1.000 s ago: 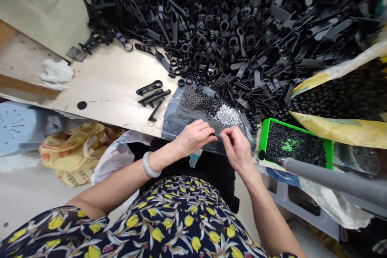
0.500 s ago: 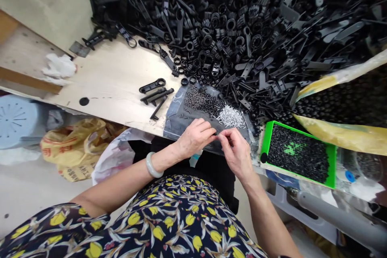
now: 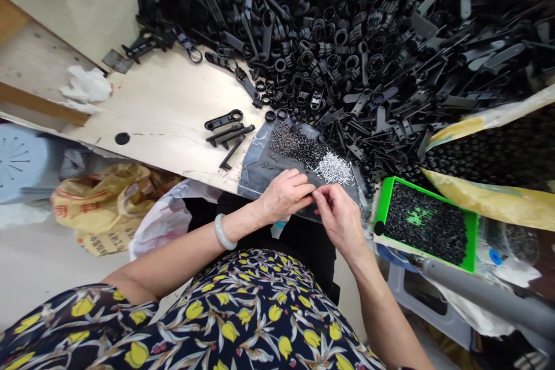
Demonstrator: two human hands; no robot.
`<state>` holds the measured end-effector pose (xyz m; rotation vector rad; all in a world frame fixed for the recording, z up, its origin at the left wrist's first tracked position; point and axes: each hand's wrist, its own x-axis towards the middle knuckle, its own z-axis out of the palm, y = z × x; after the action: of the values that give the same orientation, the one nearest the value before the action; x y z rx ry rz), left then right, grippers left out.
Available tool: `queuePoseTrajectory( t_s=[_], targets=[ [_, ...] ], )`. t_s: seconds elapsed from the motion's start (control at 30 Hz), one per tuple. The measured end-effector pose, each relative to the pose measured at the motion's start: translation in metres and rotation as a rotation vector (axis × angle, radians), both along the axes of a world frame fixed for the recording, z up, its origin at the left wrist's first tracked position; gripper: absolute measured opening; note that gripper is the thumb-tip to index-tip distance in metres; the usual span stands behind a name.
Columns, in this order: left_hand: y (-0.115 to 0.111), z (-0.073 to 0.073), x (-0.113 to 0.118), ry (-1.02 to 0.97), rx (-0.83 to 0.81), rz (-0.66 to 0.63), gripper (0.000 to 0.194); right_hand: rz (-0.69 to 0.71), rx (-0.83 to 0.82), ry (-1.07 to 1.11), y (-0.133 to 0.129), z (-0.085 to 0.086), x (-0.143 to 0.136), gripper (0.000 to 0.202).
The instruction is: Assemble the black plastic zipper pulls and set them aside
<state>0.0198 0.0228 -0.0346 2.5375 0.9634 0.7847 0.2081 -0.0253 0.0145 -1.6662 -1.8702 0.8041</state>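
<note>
My left hand (image 3: 287,195) and my right hand (image 3: 340,211) meet fingertip to fingertip at the near edge of a dark mat (image 3: 255,176). Both are closed in a pinch; whatever lies between the fingertips is too small and covered to name. Just beyond them on the mat lie a heap of short silvery pins (image 3: 333,169) and a heap of tiny dark parts (image 3: 299,145). Left of the mat, several black plastic pieces, among them a ring-ended lever (image 3: 224,119), rest on the pale tabletop (image 3: 169,110).
A large pile of black plastic parts (image 3: 303,29) covers the back of the table. To the right stand a green tray (image 3: 472,243) of small black bits and an open yellowish bag (image 3: 498,191). Plastic bags (image 3: 108,202) hang below the left edge.
The fingertips of both hands have drawn closer together, and the small dark bit between them is now hidden. The view has shifted slightly.
</note>
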Motion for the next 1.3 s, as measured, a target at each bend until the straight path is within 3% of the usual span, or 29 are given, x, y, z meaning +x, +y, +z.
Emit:
queuePoseTrajectory(
  t_s=[0.17, 0.3, 0.33, 0.4, 0.47, 0.5, 0.6, 0.67, 0.8, 1.0, 1.3],
  targets=[
    [0.0, 0.0, 0.001, -0.063, -0.018, 0.021, 0.035, -0.049, 0.034, 0.017, -0.003, 0.0, -0.005, 0.018],
    [0.0, -0.001, 0.002, -0.107, -0.018, 0.024, 0.034, -0.146, 0.101, 0.122, -0.067, 0.003, 0.007, 0.018],
    [-0.001, -0.001, 0.002, -0.107, -0.017, 0.025, 0.034, -0.202, 0.151, 0.109, -0.089, 0.005, 0.014, 0.013],
    [-0.002, -0.001, 0.002, -0.098, -0.012, 0.027, 0.033, -0.396, 0.232, 0.106, -0.127, 0.008, 0.036, 0.024],
    [-0.003, -0.001, 0.001, -0.092, -0.011, 0.028, 0.032, -0.693, 0.348, 0.164, -0.143, 0.015, 0.065, 0.025],
    [-0.004, 0.0, 0.001, -0.092, -0.012, 0.028, 0.032, -0.776, 0.439, 0.248, -0.14, 0.019, 0.079, 0.023],
    [-0.006, 0.002, -0.001, -0.093, -0.018, 0.026, 0.03, -0.725, 0.485, 0.49, -0.102, 0.034, 0.11, 0.064],
    [-0.007, 0.004, -0.002, -0.097, -0.026, 0.022, 0.028, -0.698, 0.515, 0.56, -0.067, 0.043, 0.113, 0.064],
    [-0.007, 0.008, -0.002, -0.13, -0.049, 0.018, 0.026, -0.554, 0.494, 0.597, -0.02, 0.049, 0.082, 0.049],
    [-0.008, 0.009, 0.0, -0.142, -0.051, 0.05, 0.028, -0.189, 0.343, 0.63, 0.006, 0.035, 0.022, 0.056],
    [-0.01, 0.006, 0.003, -0.137, -0.108, 0.063, 0.031, -0.108, 0.356, 0.402, 0.021, 0.031, -0.016, 0.03]
  ],
)
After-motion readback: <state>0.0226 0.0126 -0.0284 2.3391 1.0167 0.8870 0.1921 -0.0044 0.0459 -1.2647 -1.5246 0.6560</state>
